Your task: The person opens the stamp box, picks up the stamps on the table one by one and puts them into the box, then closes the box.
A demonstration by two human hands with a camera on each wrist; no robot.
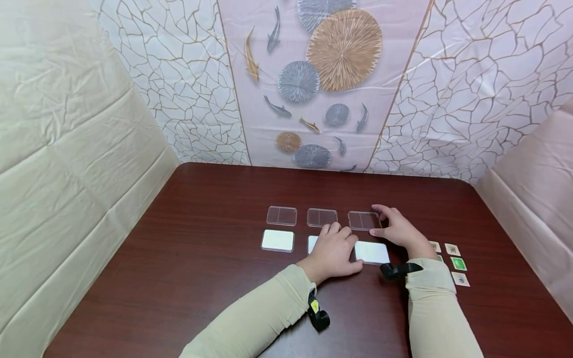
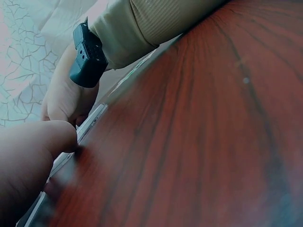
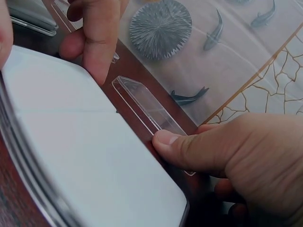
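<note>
Three clear plastic lids lie in a row, and closer to the camera stands a row of shallow boxes with white tops. My right hand (image 1: 400, 232) spans the rightmost clear lid (image 3: 142, 101), thumb on its near edge and a finger at its far edge. My left hand (image 1: 333, 252) grips the left end of the right white-topped box (image 1: 372, 252), with thumb and fingers on opposite edges. That hand partly covers the middle white-topped box (image 1: 312, 242). In the left wrist view, the left thumb (image 2: 59, 137) touches the box's edge.
Farther left are the left white-topped box (image 1: 277, 240), the left clear lid (image 1: 281, 216) and the middle clear lid (image 1: 322, 217). Several small square pieces, including a green one (image 1: 458, 263), lie by the right forearm, which partly hides them. Patterned cloth (image 1: 197, 89) hangs behind the brown table (image 1: 179, 278).
</note>
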